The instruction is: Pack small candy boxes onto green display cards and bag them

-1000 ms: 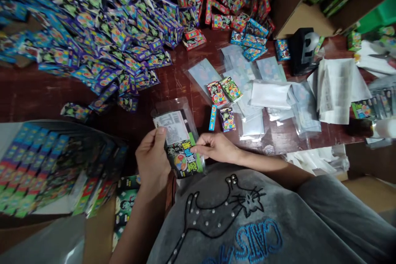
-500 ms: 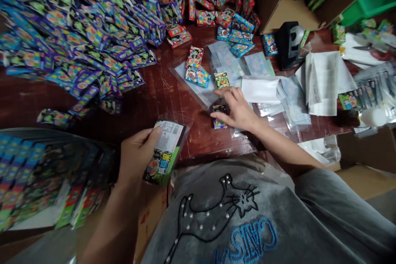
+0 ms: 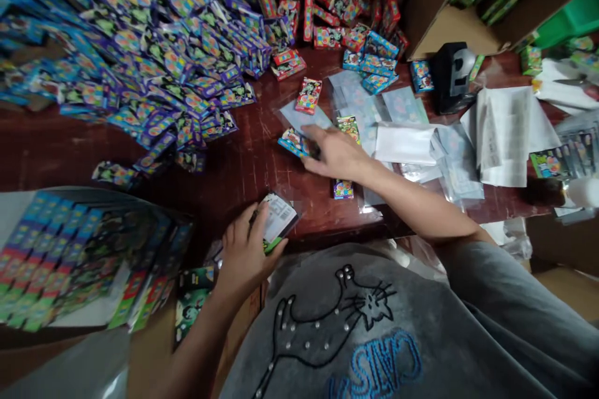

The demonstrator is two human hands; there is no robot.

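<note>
At the table's front edge, my left hand [image 3: 248,246] is closed around a flat black-and-green packet [image 3: 281,215] with a white barcode label. Its fingers cover much of the packet. My right hand [image 3: 339,153] has its thumb and fingers around the end of a small blue candy-style box [image 3: 292,142]. Just beyond it, a small red box [image 3: 308,96] lies on a clear plastic bag [image 3: 292,113]. A small green box [image 3: 347,128] is behind the right hand, and a purple box [image 3: 343,189] shows partly below that wrist.
A big heap of purple boxes [image 3: 178,68] covers the left of the table [image 3: 243,156]. Red boxes [image 3: 332,0] fill the back, beside a cardboard carton [image 3: 435,25]. A black tape dispenser [image 3: 452,78] and folded paper [image 3: 505,131] stand right. Stacked printed packs [image 3: 60,262] lie lower left.
My right hand has moved left onto the blue box, which now lies apart from the red one and nearer me. My left hand has brought the packet down towards the table edge. The view has shifted.
</note>
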